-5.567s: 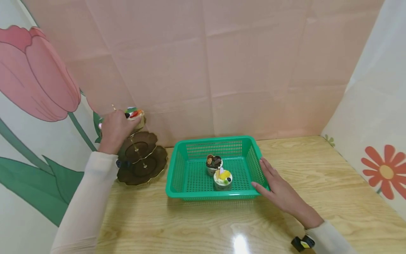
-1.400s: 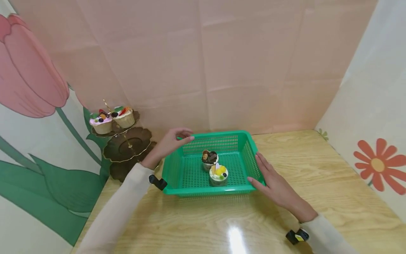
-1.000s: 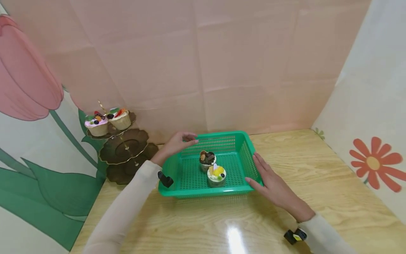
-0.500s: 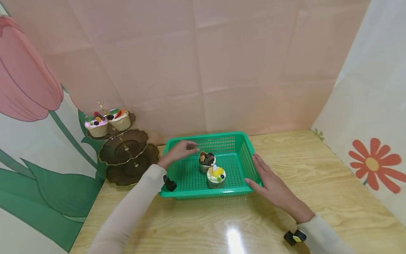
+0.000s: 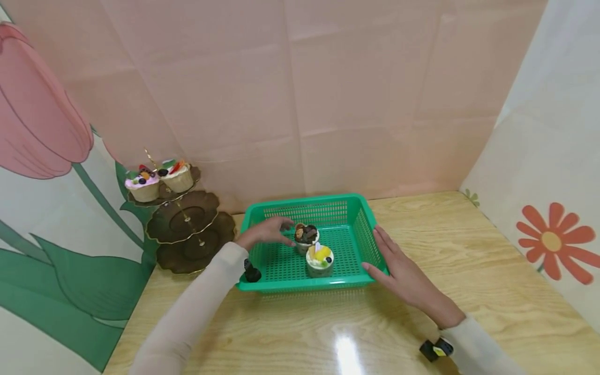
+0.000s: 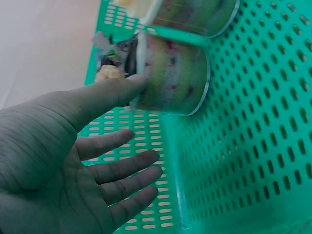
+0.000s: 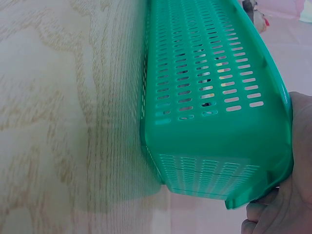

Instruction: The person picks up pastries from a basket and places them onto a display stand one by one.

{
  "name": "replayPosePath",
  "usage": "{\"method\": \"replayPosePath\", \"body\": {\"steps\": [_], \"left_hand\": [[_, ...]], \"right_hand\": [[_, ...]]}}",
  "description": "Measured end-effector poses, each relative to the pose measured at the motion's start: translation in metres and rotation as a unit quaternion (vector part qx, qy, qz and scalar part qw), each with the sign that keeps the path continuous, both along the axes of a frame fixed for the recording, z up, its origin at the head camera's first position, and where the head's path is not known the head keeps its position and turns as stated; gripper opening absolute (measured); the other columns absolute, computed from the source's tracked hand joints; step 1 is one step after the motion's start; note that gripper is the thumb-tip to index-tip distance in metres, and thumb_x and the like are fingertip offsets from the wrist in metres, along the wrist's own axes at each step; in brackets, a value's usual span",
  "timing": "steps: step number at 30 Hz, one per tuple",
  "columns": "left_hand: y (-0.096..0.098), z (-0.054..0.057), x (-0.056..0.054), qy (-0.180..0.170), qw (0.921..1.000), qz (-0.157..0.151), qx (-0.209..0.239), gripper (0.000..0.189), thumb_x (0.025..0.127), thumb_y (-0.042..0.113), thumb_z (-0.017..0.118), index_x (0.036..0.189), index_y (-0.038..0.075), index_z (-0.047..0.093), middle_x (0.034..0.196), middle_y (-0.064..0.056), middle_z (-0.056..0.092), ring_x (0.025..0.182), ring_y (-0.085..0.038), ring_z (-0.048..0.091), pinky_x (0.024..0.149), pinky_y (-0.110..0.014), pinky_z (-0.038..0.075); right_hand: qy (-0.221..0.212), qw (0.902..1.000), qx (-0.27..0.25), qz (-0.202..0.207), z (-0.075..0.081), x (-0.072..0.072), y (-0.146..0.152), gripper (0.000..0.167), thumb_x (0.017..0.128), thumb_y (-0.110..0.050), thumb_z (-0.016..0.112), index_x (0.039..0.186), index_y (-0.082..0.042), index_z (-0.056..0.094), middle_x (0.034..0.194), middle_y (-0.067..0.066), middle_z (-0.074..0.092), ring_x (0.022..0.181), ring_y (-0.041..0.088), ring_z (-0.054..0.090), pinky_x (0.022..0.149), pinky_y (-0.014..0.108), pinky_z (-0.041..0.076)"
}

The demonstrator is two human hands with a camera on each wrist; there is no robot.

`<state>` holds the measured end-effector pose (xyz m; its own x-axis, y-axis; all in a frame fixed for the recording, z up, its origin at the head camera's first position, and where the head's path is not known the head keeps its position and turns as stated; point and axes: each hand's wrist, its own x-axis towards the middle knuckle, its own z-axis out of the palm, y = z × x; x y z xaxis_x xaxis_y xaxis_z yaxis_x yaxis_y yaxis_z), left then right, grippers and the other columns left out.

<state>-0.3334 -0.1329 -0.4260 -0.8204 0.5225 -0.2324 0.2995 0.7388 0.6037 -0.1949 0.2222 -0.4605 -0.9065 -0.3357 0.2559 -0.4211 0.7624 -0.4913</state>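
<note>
My left hand (image 5: 269, 233) reaches into the green plastic basket (image 5: 290, 286), at the left side of a dessert cup topped with chocolate (image 5: 306, 238). In the left wrist view its thumb overlaps the clear, layered chocolate cup (image 6: 173, 80), and whether it touches cannot be told. The other fingers are spread loosely. A fruit-topped dessert cup (image 5: 320, 263) stands just in front of the chocolate one. My right hand (image 5: 408, 275) rests on the basket's near right corner, fingers straight along the right side and thumb over the rim.
A brown three-tier stand (image 5: 183, 219) is at the left. On its top tier sit a pink-cream cupcake (image 5: 144, 188) and a strawberry-topped cupcake (image 5: 179, 179). A wooden table (image 5: 281, 333) carries everything, with a pink backdrop (image 5: 300, 104) behind.
Earlier my left hand held the strawberry-topped cupcake at the stand's top tier. It let go there, moved right and lowered into the basket beside the chocolate cup. My right hand stays put.
</note>
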Motion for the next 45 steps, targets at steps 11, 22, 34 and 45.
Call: {"method": "replayPosePath", "body": {"steps": [11, 22, 34, 45], "left_hand": [[0.012, -0.005, 0.003, 0.022, 0.9991, -0.003, -0.038, 0.079, 0.085, 0.032, 0.080, 0.149, 0.007, 0.042, 0.144, -0.015, 0.052, 0.127, -0.031, 0.053, 0.102, -0.048, 0.047], [0.020, -0.010, 0.000, 0.002, 0.9995, -0.020, -0.024, 0.069, 0.082, 0.038, 0.082, 0.140, 0.017, 0.052, 0.131, -0.004, 0.060, 0.124, -0.024, 0.056, 0.103, -0.047, 0.046], [0.022, -0.010, -0.001, 0.019, 0.9992, -0.023, -0.027, 0.074, 0.080, 0.044, 0.082, 0.141, 0.016, 0.051, 0.132, -0.002, 0.060, 0.124, -0.023, 0.056, 0.103, -0.045, 0.046], [0.014, -0.005, -0.003, 0.039, 0.9991, -0.003, -0.018, 0.067, 0.080, 0.043, 0.083, 0.135, 0.014, 0.059, 0.125, -0.001, 0.065, 0.115, -0.019, 0.060, 0.098, -0.040, 0.050]], "right_hand": [[-0.001, 1.0000, -0.001, 0.001, 0.001, -0.001, 0.000, 0.084, 0.100, -0.051, 0.051, 0.160, -0.009, 0.009, 0.168, 0.005, 0.001, 0.149, 0.043, 0.022, 0.107, 0.067, 0.034], [-0.002, 1.0000, -0.002, 0.000, 0.002, -0.002, 0.002, 0.085, 0.100, -0.051, 0.052, 0.160, -0.009, 0.009, 0.168, 0.008, 0.003, 0.150, 0.042, 0.021, 0.107, 0.067, 0.034], [0.002, 1.0000, -0.003, -0.005, -0.001, -0.001, 0.002, 0.084, 0.100, -0.051, 0.052, 0.160, -0.008, 0.009, 0.168, 0.006, 0.003, 0.149, 0.042, 0.022, 0.106, 0.067, 0.036], [0.000, 1.0000, -0.004, -0.005, -0.001, -0.001, 0.000, 0.084, 0.100, -0.052, 0.051, 0.160, -0.009, 0.010, 0.168, 0.007, 0.005, 0.150, 0.040, 0.021, 0.107, 0.066, 0.035]]}}
